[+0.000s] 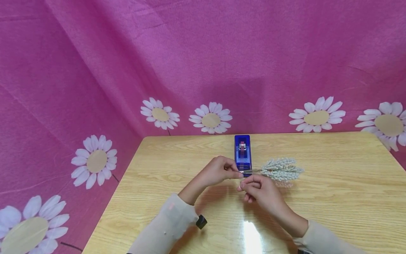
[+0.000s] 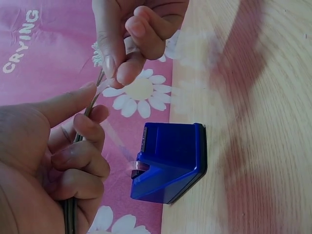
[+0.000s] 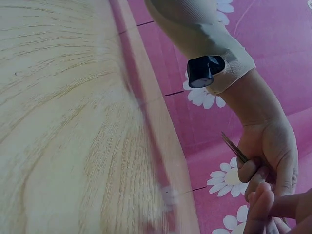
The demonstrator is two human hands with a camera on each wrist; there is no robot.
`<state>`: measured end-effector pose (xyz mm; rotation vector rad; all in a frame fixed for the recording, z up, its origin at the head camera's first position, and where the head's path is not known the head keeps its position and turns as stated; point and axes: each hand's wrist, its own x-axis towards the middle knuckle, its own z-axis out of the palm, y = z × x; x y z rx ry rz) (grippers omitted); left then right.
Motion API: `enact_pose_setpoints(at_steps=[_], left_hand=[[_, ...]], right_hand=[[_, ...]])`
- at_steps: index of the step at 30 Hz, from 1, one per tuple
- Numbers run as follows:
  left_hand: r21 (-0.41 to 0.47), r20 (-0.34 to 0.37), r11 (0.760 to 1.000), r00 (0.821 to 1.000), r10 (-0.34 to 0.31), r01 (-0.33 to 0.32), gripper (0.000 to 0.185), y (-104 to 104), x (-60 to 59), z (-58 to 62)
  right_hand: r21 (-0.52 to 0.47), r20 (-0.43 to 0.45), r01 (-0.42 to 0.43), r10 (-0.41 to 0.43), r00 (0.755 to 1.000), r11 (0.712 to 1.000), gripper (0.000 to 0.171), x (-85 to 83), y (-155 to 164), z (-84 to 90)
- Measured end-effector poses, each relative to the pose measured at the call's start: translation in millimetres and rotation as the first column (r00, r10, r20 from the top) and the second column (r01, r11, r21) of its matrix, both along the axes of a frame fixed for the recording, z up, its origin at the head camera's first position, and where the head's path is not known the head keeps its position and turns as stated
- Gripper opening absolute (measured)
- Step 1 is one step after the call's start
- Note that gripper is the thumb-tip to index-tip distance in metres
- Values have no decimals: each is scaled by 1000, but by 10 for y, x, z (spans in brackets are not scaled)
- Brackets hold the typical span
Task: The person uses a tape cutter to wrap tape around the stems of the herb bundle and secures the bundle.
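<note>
A bunch of pale dried-looking flower sprigs (image 1: 282,170) lies sideways above the table, heads to the right. My left hand (image 1: 222,171) grips its thin dark stems (image 2: 70,214), fingers curled round them in the left wrist view. Between thumb and forefinger, my right hand (image 1: 263,192) pinches a short piece of clear tape (image 2: 103,86) against the stems, close to the left fingertip. Just behind both hands stands a blue tape dispenser (image 1: 242,150) with a roll in it. In the right wrist view the stem ends (image 3: 234,147) poke out of the left hand; the tape is hidden there.
The wood-grain table (image 1: 177,155) reaches back to a pink cloth (image 1: 203,53) printed with white daisies, which also hangs along the left side. A small black device (image 1: 201,222) sits at the left sleeve cuff. Light glares on the table's front.
</note>
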<state>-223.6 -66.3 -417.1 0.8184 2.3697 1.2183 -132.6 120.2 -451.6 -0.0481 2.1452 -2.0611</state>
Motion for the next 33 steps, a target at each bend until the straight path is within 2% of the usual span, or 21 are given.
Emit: enact_pose_setpoints(at_steps=[6,13,17,20,23,26,30,33], left_hand=[[-1,-24,1000,1000,-3,3,20,16,1,-18],[-14,-24,1000,1000,21,-21,21,21,11,0],[-17,-16,1000,1000,21,-21,22,24,12,7],[-22,-16,1000,1000,11,-11,21,25,14,8],[-27,-24,1000,1000,-1,0,20,26,10,2],[-32,-33,999,999,-8,6,19,32,1,-10],[-42,-48,999,999,-13,11,19,44,-6,-20],[-50,-54,999,998,-14,11,19,56,-1,-17]], right_hand=[[-30,2,-9,9,1000,1000,25,5,6,-19],[-43,-21,-68,67,998,997,35,77,43,11],[-15,-61,-87,86,994,996,30,132,108,133],[36,-119,-81,84,989,996,27,128,172,302],[109,-174,-64,82,981,992,30,62,250,512],[214,-215,-53,100,971,975,36,-62,330,717],[342,-257,-82,177,950,936,38,-291,397,883],[426,-245,-146,269,931,893,41,-464,421,899]])
